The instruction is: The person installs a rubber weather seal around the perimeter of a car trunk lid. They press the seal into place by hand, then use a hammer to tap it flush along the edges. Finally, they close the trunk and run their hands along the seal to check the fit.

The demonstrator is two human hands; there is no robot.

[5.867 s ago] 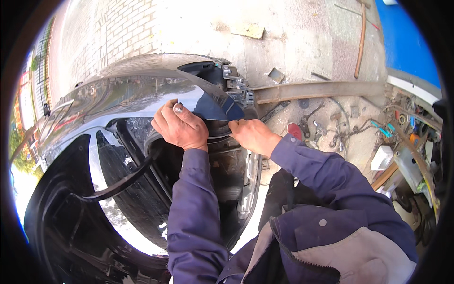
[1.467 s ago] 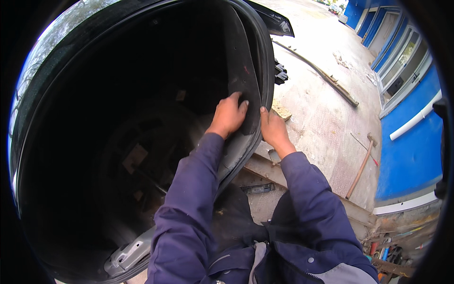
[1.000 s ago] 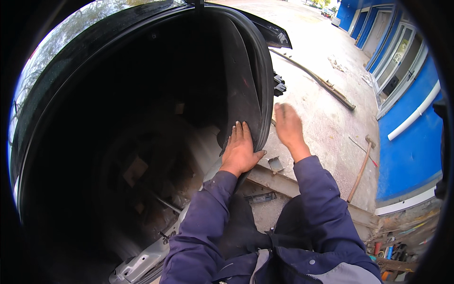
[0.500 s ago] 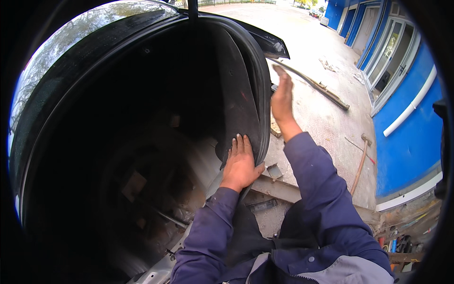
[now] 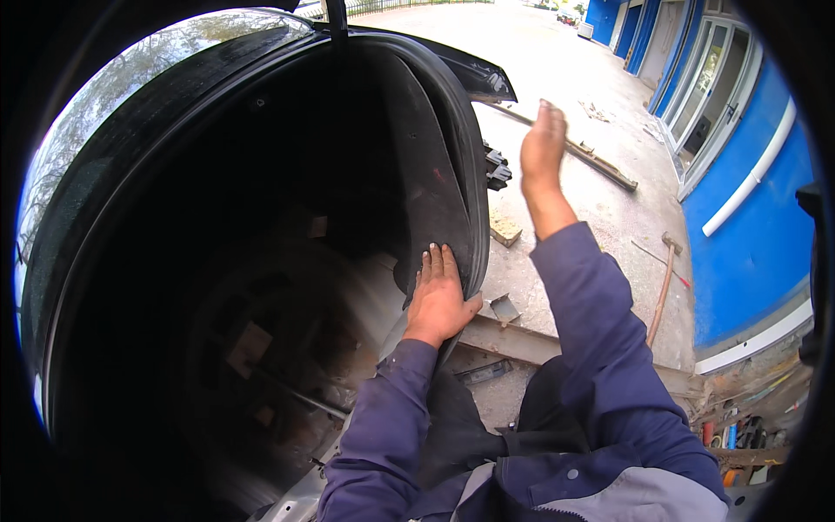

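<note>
The lining [image 5: 428,170] beneath the person's flat, ungripping left hand [image 5: 437,300] could spring loose if that palm slackens, since the empty right hand [image 5: 544,161] hovers apart.

Daylit pavement [image 5: 513,52] glaring beyond slightly blurred right fingers [image 5: 546,126], trunk interior [image 5: 217,191] near-black left of left fingers [image 5: 437,265], outer edges bowed

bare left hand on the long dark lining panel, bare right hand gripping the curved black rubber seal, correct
No: the head view shows the bare right hand raised in mid-air, apart from the curved black rubber seal; the bare left hand is on the long dark lining panel.
</note>
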